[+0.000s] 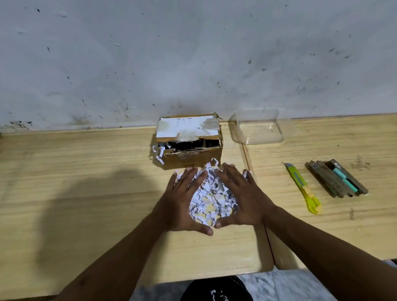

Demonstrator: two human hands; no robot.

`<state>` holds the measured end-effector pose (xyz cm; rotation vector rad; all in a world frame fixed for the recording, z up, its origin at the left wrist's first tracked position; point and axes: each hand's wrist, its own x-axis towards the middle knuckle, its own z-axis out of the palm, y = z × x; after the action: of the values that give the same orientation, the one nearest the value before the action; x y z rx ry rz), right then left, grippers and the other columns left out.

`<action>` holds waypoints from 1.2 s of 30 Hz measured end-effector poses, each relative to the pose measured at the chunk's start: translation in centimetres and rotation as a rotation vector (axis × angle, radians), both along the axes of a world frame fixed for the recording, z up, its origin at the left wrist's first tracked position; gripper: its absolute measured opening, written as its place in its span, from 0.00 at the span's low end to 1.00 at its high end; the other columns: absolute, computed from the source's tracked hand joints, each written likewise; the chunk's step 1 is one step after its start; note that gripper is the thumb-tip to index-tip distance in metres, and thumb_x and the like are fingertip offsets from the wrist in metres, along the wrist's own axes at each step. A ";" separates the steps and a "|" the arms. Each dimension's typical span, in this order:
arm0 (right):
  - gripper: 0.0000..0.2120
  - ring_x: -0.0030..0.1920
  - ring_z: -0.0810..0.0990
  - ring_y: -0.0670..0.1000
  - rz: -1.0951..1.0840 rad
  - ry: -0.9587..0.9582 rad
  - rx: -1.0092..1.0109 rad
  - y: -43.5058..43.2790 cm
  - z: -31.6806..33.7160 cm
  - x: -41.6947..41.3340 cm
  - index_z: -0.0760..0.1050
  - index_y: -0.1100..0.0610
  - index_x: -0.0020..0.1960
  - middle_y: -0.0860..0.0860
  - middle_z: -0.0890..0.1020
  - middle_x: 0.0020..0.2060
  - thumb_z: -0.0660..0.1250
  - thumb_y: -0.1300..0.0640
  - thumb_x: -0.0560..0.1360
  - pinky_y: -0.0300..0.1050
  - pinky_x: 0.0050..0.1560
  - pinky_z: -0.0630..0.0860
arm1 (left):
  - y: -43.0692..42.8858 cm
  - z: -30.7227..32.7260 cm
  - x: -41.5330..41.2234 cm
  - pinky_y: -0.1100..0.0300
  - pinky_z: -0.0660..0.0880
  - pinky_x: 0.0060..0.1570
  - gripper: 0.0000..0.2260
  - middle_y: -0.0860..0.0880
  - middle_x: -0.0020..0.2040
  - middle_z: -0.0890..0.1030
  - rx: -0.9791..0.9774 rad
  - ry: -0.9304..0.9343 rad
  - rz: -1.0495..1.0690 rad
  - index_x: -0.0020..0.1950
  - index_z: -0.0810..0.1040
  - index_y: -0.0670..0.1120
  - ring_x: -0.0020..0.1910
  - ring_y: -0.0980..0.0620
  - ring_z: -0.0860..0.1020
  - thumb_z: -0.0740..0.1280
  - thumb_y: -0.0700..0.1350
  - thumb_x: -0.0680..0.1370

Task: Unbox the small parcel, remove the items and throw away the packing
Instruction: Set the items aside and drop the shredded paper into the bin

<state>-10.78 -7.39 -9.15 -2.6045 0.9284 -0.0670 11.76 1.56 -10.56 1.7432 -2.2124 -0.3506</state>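
Note:
A small cardboard parcel stands open against the wall, its labelled flap raised, with a few paper shreds hanging out at its left. In front of it lies a heap of white shredded packing paper on the wooden table. My left hand and my right hand lie flat on either side of the heap, fingers spread, thumbs nearly touching at the near side, cupping the shreds between them. To the right lie a bundle of narrow dark boxed items.
A yellow-green utility knife lies right of my hands. A clear plastic container sits beside the parcel by the wall. Below the table's front edge a black bin holds some shreds. A seam joins two tabletops.

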 end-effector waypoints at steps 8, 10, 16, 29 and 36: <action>0.45 0.78 0.56 0.56 0.056 -0.140 -0.041 -0.9 -1.8 1.5 0.56 0.52 0.79 0.51 0.60 0.78 0.66 0.32 0.70 0.66 0.74 0.54 | -1.1 -1.4 0.4 0.38 0.57 0.73 0.45 0.46 0.76 0.67 -0.123 0.048 -0.010 0.77 0.62 0.41 0.77 0.46 0.61 0.66 0.70 0.70; 0.38 0.75 0.63 0.57 0.036 -0.224 -0.056 -0.5 -2.2 2.0 0.64 0.55 0.75 0.54 0.68 0.73 0.67 0.39 0.71 0.62 0.72 0.60 | -1.2 -1.9 0.5 0.38 0.59 0.72 0.38 0.45 0.73 0.70 -0.150 0.070 0.008 0.75 0.66 0.42 0.74 0.45 0.65 0.67 0.63 0.72; 0.22 0.53 0.75 0.55 -0.044 -0.320 -0.158 0.7 -2.4 3.0 0.75 0.57 0.61 0.52 0.79 0.53 0.69 0.49 0.70 0.53 0.52 0.72 | -1.7 -1.2 -1.7 0.48 0.70 0.55 0.25 0.47 0.56 0.79 -0.155 0.011 0.127 0.64 0.75 0.45 0.56 0.44 0.75 0.64 0.53 0.70; 0.13 0.32 0.79 0.55 -0.009 -0.230 -0.049 5.2 -0.7 0.7 0.77 0.57 0.42 0.50 0.79 0.34 0.68 0.50 0.62 0.48 0.29 0.75 | 3.3 0.2 -4.5 0.52 0.77 0.31 0.10 0.52 0.37 0.76 -0.020 0.177 0.125 0.45 0.76 0.51 0.36 0.46 0.78 0.66 0.49 0.65; 0.06 0.31 0.79 0.55 -0.125 -0.237 0.123 16.1 1.5 -4.2 0.73 0.55 0.36 0.52 0.79 0.30 0.69 0.57 0.64 0.41 0.30 0.65 | 13.0 3.5 -10.1 0.59 0.70 0.41 0.13 0.49 0.42 0.82 0.225 0.278 0.161 0.50 0.81 0.50 0.44 0.45 0.80 0.70 0.50 0.66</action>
<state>-14.93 8.76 -7.68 -2.3617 0.9743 -0.3327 1.65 14.54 -7.04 1.8410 -1.8841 -0.7773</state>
